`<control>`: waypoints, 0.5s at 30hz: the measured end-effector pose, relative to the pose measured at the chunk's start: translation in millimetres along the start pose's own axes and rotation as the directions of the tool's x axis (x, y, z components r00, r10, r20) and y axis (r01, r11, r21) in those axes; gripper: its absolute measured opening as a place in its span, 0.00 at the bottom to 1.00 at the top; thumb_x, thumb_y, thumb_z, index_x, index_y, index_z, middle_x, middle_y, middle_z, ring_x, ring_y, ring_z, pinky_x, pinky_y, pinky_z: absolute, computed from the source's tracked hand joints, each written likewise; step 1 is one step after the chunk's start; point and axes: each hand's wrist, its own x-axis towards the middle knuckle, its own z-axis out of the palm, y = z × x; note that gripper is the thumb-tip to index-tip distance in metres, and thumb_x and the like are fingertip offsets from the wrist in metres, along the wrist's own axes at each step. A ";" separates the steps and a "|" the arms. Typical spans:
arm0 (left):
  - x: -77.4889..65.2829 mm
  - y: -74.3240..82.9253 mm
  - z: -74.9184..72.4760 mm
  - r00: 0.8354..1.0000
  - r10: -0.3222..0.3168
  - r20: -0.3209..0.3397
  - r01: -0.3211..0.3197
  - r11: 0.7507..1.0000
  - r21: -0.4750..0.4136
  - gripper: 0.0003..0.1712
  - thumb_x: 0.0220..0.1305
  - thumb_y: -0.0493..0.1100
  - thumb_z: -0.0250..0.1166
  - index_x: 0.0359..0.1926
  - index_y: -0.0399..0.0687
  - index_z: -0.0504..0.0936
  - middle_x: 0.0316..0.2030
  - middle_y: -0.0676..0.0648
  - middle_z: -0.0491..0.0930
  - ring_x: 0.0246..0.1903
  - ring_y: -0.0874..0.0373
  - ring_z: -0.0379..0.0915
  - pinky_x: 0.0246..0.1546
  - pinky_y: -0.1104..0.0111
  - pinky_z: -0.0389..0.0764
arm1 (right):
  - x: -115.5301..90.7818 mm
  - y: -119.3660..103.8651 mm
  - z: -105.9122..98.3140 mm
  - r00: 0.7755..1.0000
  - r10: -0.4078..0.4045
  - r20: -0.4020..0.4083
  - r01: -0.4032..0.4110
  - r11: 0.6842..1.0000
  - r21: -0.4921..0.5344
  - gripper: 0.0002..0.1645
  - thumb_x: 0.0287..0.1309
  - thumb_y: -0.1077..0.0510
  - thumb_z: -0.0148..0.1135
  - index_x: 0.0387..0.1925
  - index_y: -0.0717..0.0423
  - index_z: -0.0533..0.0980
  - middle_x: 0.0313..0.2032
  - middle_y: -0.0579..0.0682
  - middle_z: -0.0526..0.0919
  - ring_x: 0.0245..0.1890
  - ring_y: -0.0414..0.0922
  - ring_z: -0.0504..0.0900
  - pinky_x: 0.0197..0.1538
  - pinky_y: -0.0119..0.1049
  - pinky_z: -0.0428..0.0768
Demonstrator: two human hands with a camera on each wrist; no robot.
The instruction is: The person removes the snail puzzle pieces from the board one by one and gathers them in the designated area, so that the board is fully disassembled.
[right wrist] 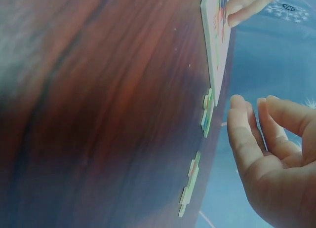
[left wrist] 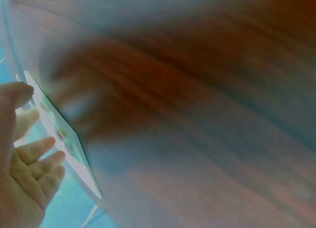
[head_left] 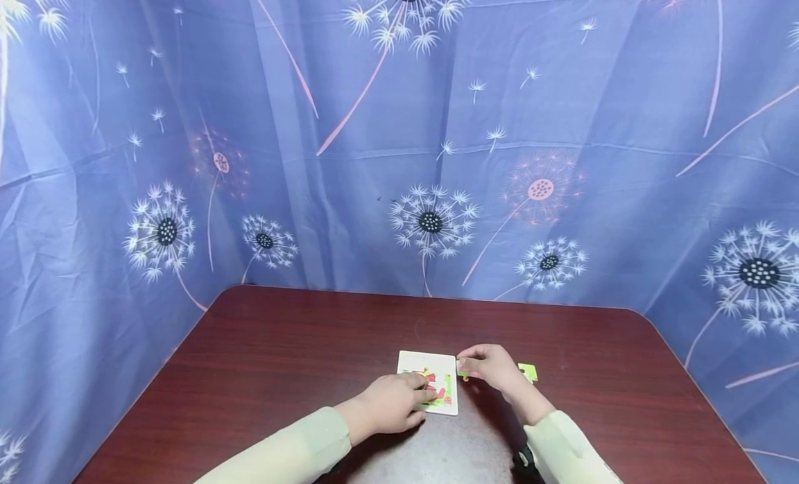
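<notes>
Nearest, the left hand (head_left: 390,404) spreads its fingers over a flat jigsaw board (head_left: 431,361), white-bordered, its picture red and yellow on green. Right of it, the right hand (head_left: 494,367) hovers, fingers loosely curved and parted, above a green-and-purple piece (head_left: 462,371) just beside the board. Farther right lies a bright-green piece (head_left: 528,371). Beyond the reddish-brown table (head_left: 299,338) hangs a blue dandelion-print curtain (head_left: 349,220).

L hand (head_left: 390,404) hides pt of puzzle board (head_left: 427,358); R hand (head_left: 498,370) partly blocks inner green pc (head_left: 462,373) & outer green pc (head_left: 530,371). L-wrist view: tabletop (left wrist: 222,178) v. blurry. R-wrist view: puzzle board cut off at top.
</notes>
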 end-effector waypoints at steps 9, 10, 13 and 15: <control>3.4 6.9 3.2 0.999 -0.052 0.011 0.052 0.999 -0.016 0.22 0.67 0.57 0.65 0.60 0.66 0.84 0.56 0.55 0.84 0.60 0.63 0.80 0.59 0.71 0.81 | 4.4 -3.3 6.9 0.998 -0.027 0.058 0.032 0.996 -0.079 0.13 0.62 0.67 0.62 0.44 0.73 0.83 0.34 0.57 0.88 0.29 0.42 0.82 0.37 0.36 0.84; 3.5 7.1 3.5 0.998 -0.055 0.012 0.055 0.998 -0.018 0.22 0.67 0.57 0.65 0.60 0.66 0.84 0.56 0.55 0.84 0.59 0.63 0.80 0.58 0.71 0.82 | 5.3 -3.0 7.5 0.997 -0.037 0.066 0.043 0.996 -0.079 0.12 0.61 0.68 0.62 0.44 0.73 0.83 0.32 0.55 0.87 0.27 0.41 0.80 0.34 0.35 0.82; 3.3 7.8 4.1 0.998 -0.062 0.020 0.062 0.998 -0.028 0.22 0.67 0.57 0.65 0.61 0.66 0.84 0.58 0.55 0.84 0.60 0.63 0.80 0.56 0.70 0.83 | 8.5 -1.2 9.8 0.993 -0.075 0.092 0.083 0.993 -0.090 0.11 0.59 0.69 0.63 0.42 0.74 0.83 0.26 0.51 0.83 0.24 0.40 0.75 0.29 0.33 0.77; 2.8 8.6 4.3 0.997 -0.066 0.031 0.067 0.997 -0.024 0.23 0.67 0.58 0.65 0.62 0.67 0.83 0.60 0.55 0.83 0.62 0.62 0.79 0.56 0.69 0.84 | 10.4 -0.6 11.5 0.990 -0.093 0.109 0.105 0.988 -0.109 0.10 0.59 0.69 0.64 0.41 0.73 0.83 0.24 0.50 0.81 0.22 0.39 0.73 0.27 0.32 0.75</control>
